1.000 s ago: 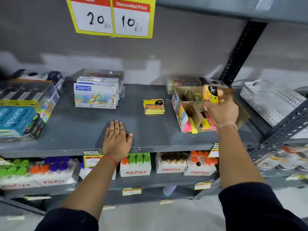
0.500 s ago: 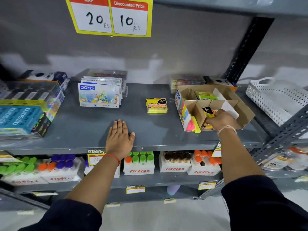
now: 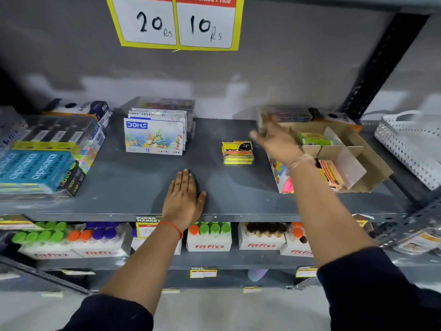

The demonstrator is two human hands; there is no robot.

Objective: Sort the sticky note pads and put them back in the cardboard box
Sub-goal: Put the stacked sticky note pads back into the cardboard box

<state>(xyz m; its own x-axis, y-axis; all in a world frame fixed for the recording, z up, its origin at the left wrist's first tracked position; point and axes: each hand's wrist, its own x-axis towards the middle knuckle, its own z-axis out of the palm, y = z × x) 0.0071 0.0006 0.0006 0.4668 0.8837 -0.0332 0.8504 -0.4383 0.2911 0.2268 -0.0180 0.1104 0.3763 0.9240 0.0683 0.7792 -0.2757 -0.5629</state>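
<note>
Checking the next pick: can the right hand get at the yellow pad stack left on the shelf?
Probably yes. The right hand is open and empty beside the yellow pad stack, with bare shelf around it and nothing between.

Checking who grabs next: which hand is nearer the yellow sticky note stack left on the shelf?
Right. The right hand hovers open just right of the yellow sticky note stack; the left hand lies flat on the shelf, nearer the front edge.

Stationery shop, price sign, stocked steel shelf
</note>
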